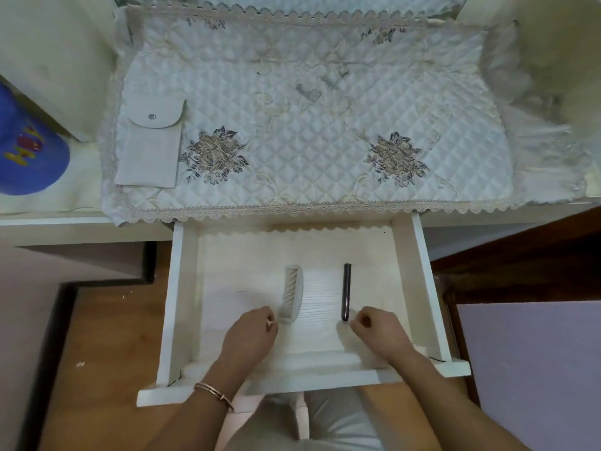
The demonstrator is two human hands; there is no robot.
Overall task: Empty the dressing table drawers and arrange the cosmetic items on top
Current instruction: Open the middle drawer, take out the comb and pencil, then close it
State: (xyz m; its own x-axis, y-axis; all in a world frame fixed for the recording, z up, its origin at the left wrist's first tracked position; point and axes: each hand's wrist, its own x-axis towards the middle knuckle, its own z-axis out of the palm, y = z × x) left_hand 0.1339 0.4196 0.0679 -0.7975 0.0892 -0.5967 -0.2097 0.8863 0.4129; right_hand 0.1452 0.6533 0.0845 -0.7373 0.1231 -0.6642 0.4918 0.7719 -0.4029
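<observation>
Drawer is open. Comb and dark tube lie apart on its floor. Left hand, fingers curled and empty, is just beside the comb. Right hand, likewise curled and empty, is just beside the tube. Pouch lies on the tabletop cloth.

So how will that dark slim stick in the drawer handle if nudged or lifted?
The dark stick looks round and glossy, so it probably rolls sideways on the drawer floor if nudged. Slim and straight, it is likely stiff and light.

White comb, dark slim tube lying parallel in open drawer; grey pouch on quilted cover.
</observation>
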